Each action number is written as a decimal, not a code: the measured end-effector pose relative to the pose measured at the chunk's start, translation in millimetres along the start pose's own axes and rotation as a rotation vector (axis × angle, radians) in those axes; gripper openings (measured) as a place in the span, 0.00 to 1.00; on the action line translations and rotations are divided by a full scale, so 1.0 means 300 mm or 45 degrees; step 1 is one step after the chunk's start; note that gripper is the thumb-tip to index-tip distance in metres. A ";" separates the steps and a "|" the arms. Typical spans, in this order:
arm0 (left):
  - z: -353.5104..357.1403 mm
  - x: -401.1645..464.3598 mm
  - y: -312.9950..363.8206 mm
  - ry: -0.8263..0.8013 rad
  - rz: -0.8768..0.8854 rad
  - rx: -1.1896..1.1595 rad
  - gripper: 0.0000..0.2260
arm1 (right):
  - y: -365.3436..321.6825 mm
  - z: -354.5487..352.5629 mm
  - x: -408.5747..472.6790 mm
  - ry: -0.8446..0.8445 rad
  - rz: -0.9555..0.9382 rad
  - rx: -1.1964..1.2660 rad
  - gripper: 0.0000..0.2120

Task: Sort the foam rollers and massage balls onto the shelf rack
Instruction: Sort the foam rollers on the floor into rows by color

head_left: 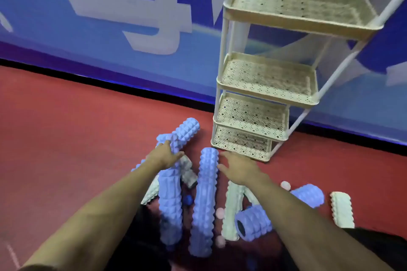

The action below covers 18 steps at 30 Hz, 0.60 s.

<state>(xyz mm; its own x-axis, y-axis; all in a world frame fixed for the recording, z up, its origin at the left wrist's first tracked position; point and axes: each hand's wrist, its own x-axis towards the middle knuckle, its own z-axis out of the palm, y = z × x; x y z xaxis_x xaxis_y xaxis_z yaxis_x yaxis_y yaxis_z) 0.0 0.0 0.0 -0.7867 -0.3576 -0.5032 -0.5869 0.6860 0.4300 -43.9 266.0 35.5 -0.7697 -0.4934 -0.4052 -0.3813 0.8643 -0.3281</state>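
The left hand (pixel 164 156) lay with its fingers nearly straight across a long blue foam roller (pixel 169 200), the fingertips pressing its ridged side near the far end; nothing was curled round it. That roller ran with its long axis from 6 toward 12 o'clock, leaning a little left at the top. Just beyond the hand, a shorter blue roller (pixel 186 131) pointed toward 1 o'clock, its far end aimed at the shelf rack (pixel 264 99).

The right hand (pixel 239 168) was spread open, fingers loosely extended, hovering just right of a second long blue roller (pixel 204 202); whether the thumb touched it could not be told. This roller also lay near 12-to-6, roughly parallel to the first.

At 5 o'clock from the right hand, under the forearm, a white roller (pixel 232 211) lay lengthwise, and a short blue roller (pixel 253 223) showed its hollow end toward 7 o'clock. Another short blue roller (pixel 309 197) and a short white roller (pixel 342 210) lay farther right. A dark blue massage ball (pixel 187 200) sat between the two long rollers; pink massage balls (pixel 285 185) were scattered on the red floor (pixel 66 127). The cream rack stood at 1 o'clock against the blue wall (pixel 110 28).
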 end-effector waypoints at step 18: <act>0.438 0.271 -0.299 0.265 -0.197 -0.778 0.53 | 0.138 0.703 0.438 -0.362 0.496 0.531 0.40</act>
<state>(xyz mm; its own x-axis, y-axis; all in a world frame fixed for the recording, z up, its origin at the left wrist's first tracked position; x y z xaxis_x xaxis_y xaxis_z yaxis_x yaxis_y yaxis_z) 13.8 -7.5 -178.0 -0.6689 -0.5803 -0.4646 -0.6511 0.1558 0.7428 -52.9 216.3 -211.2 -0.6242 -0.2070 -0.7533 0.1744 0.9030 -0.3927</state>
